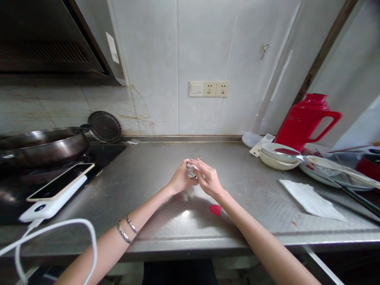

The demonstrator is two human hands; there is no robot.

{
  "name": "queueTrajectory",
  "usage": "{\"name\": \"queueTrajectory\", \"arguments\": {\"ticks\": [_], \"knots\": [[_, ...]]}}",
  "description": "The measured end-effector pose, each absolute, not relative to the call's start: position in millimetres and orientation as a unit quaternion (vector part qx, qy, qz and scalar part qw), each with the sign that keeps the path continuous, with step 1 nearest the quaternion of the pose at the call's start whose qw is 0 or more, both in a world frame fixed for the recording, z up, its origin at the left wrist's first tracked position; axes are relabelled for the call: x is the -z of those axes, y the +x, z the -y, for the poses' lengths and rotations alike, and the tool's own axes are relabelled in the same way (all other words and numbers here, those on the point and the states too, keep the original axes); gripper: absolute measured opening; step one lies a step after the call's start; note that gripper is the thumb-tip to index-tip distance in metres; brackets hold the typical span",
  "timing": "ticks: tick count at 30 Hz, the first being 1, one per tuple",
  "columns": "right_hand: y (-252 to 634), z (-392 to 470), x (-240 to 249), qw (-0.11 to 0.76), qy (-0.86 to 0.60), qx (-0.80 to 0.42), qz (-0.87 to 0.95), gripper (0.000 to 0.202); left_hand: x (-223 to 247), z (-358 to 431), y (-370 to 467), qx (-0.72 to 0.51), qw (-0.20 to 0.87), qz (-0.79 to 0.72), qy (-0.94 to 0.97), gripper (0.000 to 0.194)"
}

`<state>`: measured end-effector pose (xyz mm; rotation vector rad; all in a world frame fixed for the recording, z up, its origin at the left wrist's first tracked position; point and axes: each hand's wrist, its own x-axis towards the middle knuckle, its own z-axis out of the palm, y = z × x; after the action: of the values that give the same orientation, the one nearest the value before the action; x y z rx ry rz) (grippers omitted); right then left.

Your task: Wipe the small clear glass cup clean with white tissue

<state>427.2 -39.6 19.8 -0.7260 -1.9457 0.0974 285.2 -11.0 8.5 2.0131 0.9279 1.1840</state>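
Note:
Both hands meet over the middle of the metal counter, around a small silvery, crumpled object (191,171). My left hand (180,177) is wrapped round its left side and underside. The fingers of my right hand (208,177) rest over its top and right side, partly covering it. What the silvery object is cannot be made out. A small red piece (215,209) lies on the counter below my right wrist.
Left: a steel pan (44,146) on the stove, a phone (61,182), a white power bank (53,202) with a looping cable. Right: a white napkin (310,199), stacked bowls (279,160), plates with utensils, a red thermos (305,122). Behind: a tiled wall with sockets (215,89).

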Motion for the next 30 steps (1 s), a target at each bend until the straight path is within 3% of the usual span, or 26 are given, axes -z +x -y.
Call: {"name": "queueTrajectory", "arguments": {"ticks": [6, 13, 21, 24, 28, 30], "knots": [[424.9, 42.1, -22.8, 0.451, -0.299, 0.076, 0.837, 0.039, -5.3, 10.1, 288.6, -0.441, 0.269, -0.403, 0.756, 0.062], [423.9, 41.5, -21.6, 0.432, -0.307, 0.117, 0.840, 0.037, -8.3, 13.7, 287.8, -0.445, 0.219, -0.421, 0.759, 0.053], [421.8, 53.0, -20.4, 0.441, -0.227, 0.114, 0.861, 0.038, -10.3, 7.9, 278.6, -0.462, 0.290, -0.415, 0.728, 0.063], [427.8, 52.2, -23.5, 0.494, -0.238, 0.089, 0.832, 0.038, -13.3, 5.3, 279.5, -0.468, 0.309, -0.416, 0.716, 0.067], [438.6, 42.9, -29.9, 0.620, -0.371, 0.032, 0.691, 0.030, -14.8, 7.4, 284.8, -0.474, 0.355, -0.420, 0.687, 0.073], [440.6, 38.4, -32.1, 0.632, -0.415, -0.019, 0.655, 0.029, -16.4, 11.7, 287.0, -0.461, 0.368, -0.417, 0.691, 0.071]]}}
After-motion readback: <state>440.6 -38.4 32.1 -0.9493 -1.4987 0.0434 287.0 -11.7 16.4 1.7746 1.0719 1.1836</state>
